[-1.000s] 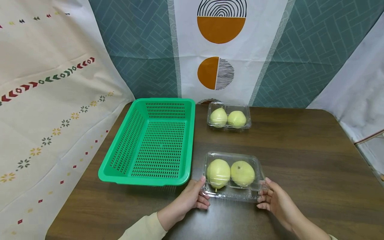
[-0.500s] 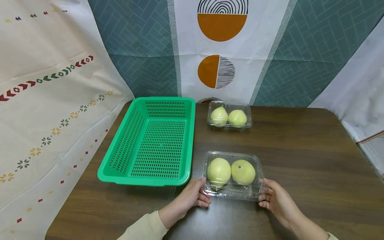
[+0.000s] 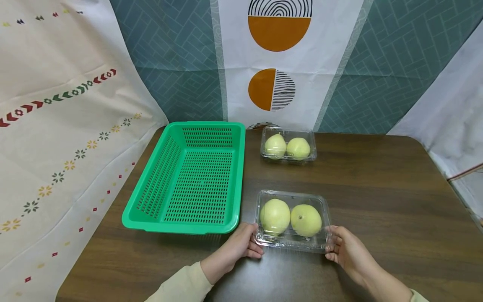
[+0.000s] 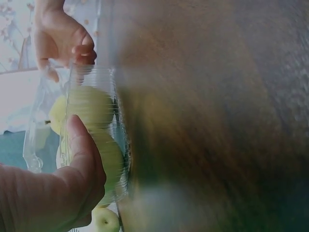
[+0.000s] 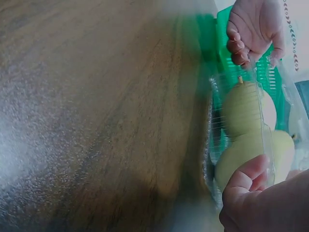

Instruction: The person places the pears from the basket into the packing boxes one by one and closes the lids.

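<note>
A clear plastic clamshell box with two pale yellow-green pears, the left one and the right one, lies in front of me on the table. My left hand pinches its near left corner, thumb above and fingers curled below the rim. At the near right corner my right hand grips the rim in the same way. In the left wrist view my thumb lies along the clear rim. The right wrist view shows my right thumb on the plastic edge. Some fingertips are hidden.
A green perforated basket stands on the left, close beside my left hand. Farther back is another clear box with two pears. The brown wooden table extends to the right. Fabric hangs behind it.
The right pear has rolled a little, its dark end mark now lower. The left pear's stem, seen a second ago, no longer shows. Both hands keep nearly the same places on the box.
</note>
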The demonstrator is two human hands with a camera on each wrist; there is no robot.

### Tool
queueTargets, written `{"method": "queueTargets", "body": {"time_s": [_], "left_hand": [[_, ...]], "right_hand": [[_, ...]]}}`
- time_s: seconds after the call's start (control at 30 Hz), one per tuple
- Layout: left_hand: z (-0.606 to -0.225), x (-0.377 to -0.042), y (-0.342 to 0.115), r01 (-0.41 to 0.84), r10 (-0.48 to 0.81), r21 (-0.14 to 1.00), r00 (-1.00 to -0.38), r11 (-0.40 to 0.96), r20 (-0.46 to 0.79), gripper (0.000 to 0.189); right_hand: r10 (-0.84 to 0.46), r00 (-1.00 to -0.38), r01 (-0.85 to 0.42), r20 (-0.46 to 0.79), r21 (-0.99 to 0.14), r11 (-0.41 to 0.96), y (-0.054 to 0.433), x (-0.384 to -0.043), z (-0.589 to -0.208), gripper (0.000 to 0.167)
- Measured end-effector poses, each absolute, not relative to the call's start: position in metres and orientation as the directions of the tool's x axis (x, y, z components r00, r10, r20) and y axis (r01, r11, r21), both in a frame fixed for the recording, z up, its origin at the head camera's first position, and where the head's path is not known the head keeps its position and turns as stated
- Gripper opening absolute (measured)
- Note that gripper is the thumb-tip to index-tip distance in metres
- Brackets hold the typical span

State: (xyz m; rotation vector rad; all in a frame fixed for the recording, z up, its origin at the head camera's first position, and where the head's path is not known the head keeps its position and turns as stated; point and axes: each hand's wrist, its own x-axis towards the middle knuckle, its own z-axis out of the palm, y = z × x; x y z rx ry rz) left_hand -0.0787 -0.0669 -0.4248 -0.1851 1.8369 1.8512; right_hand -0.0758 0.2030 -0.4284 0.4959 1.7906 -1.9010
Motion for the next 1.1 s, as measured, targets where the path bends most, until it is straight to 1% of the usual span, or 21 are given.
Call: {"method": "queueTargets", "body": {"time_s": [0.27,0.37,0.53,0.7,0.77,0.87,0.93,1.0,1.1], "left_hand": [[-0.43,-0.075,-0.07,-0.443,0.29,0.896,-0.853,0.038,-0.434,0.022],[-0.431,-0.073,-0.071,-0.436,0.298,0.9,-0.855,0.027,-0.424,0.022],[-0.434,-0.071,-0.072,-0.429,0.299,0.903,-0.861,0.009,-0.412,0.018],[-0.434,-0.069,-0.072,-0.42,0.293,0.907,-0.869,-0.01,-0.399,0.017],[-0.434,-0.069,-0.071,-0.418,0.296,0.908,-0.87,-0.015,-0.395,0.014],[-0.434,-0.068,-0.07,-0.422,0.309,0.906,-0.865,-0.022,-0.396,0.01],[-0.434,-0.068,-0.069,-0.427,0.315,0.904,-0.862,-0.026,-0.398,0.009],[-0.434,-0.068,-0.069,-0.431,0.316,0.902,-0.859,-0.025,-0.402,0.01],[-0.436,-0.067,-0.069,-0.433,0.314,0.901,-0.858,-0.018,-0.406,0.012]], "right_hand": [[-0.103,-0.84,0.54,-0.533,-0.84,-0.052,0.204,-0.074,-0.434,0.014],[-0.119,-0.848,0.524,-0.516,-0.85,-0.055,0.204,-0.074,-0.434,0.013],[-0.118,-0.848,0.524,-0.516,-0.85,-0.056,0.205,-0.072,-0.438,0.018],[-0.115,-0.856,0.513,-0.503,-0.855,-0.079,0.207,-0.07,-0.442,0.017],[-0.117,-0.864,0.501,-0.49,-0.86,-0.093,0.208,-0.069,-0.443,0.016],[-0.146,-0.871,0.485,-0.468,-0.867,-0.116,0.211,-0.067,-0.446,0.018],[-0.188,-0.871,0.479,-0.453,-0.868,-0.127,0.213,-0.066,-0.448,0.019],[-0.234,-0.868,0.476,-0.439,-0.869,-0.136,0.215,-0.065,-0.45,0.02],[-0.268,-0.864,0.472,-0.427,-0.871,-0.135,0.216,-0.064,-0.452,0.018]]}}
